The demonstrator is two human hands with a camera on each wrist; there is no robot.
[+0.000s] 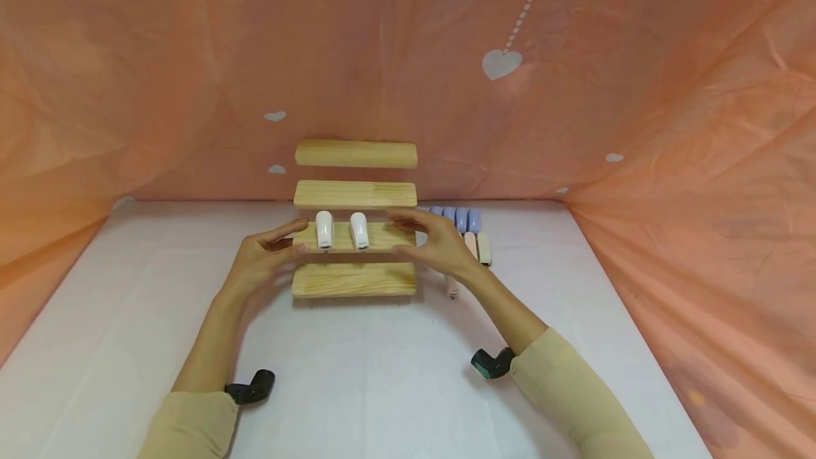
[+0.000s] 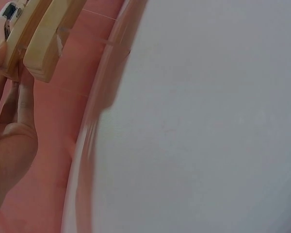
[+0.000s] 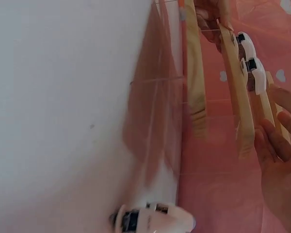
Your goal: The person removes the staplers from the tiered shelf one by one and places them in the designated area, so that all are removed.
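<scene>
Two white mini staplers (image 1: 324,230) stand side by side on the third wooden board (image 1: 342,236) from the top of a tiered rack. At the board's left end, my left hand (image 1: 258,261) grips it between thumb and fingers. My right hand (image 1: 440,243) holds the same board by its right end, thumb low and fingers higher. In the right wrist view, the white staplers (image 3: 257,75) show dark undersides facing the front edge. The left wrist view catches my left hand (image 2: 12,141) with fingers behind the board end.
Two more boards (image 1: 355,195) rise above and one board (image 1: 353,280) sits lower. Thin clear lines link the boards. Right of the rack, purple staplers (image 1: 461,219), a cream stapler (image 1: 484,248) and pink ones (image 1: 452,286) stand on the white table (image 1: 382,374). An orange cloth (image 1: 191,76) hangs behind.
</scene>
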